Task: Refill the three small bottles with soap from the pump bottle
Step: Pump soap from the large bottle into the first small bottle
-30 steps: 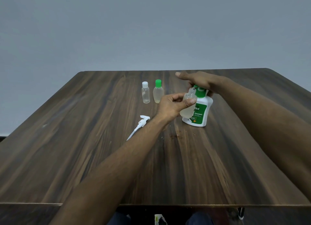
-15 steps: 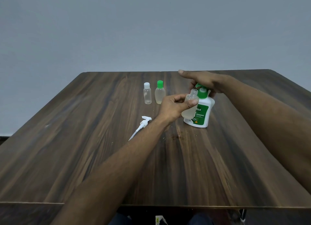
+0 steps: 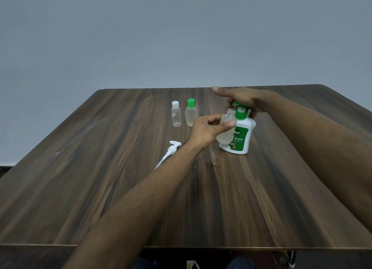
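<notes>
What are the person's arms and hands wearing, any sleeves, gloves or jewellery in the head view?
Nothing worn shows. The left hand and right hand are bare, without gloves, and no rings or watch are visible. Both forearms are bare up to the frame edge, with no sleeve or cuff in view.

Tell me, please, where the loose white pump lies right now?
The white pump lies flat on the table, just left of the left forearm, nearer than the two capped bottles.
</notes>
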`<state>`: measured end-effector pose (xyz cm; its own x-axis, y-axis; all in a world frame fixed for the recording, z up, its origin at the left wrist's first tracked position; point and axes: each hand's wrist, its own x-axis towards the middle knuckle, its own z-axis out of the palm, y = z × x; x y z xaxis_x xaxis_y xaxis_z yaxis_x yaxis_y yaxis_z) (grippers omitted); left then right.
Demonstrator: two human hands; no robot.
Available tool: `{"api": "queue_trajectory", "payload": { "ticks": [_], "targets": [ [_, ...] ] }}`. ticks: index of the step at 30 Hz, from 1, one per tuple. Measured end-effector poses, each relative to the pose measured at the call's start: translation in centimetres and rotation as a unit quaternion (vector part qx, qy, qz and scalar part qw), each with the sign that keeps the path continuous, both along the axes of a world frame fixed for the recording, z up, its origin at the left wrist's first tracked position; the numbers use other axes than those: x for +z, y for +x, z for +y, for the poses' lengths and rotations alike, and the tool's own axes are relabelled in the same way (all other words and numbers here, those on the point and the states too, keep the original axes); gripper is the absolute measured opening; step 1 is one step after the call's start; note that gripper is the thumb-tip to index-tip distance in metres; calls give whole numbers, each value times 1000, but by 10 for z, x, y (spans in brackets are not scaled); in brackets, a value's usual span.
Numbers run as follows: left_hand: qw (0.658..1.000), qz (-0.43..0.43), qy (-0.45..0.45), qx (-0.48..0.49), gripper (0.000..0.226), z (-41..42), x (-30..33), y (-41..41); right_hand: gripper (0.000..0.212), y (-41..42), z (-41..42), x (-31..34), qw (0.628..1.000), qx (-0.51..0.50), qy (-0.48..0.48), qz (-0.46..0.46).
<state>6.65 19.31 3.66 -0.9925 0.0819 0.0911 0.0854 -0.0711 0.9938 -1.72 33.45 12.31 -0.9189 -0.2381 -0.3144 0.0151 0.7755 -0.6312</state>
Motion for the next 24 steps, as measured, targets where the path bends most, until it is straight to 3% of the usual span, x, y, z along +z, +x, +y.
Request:
{"api": "queue_trajectory", "payload": {
  "ticks": [8,18,24],
  "targets": [
    [1000,8,-5,-2,31,-1,0,-1,74,0,-4,-10,999,-18,12,40],
    [1000,5,-14,5,34,0,1,0,77,1,0,0,1000,1,-5,4],
    [1000,6,2,0,32,-1,-1,-1,74,-4,-1,-9,999,-4,0,35]
  ]
}}
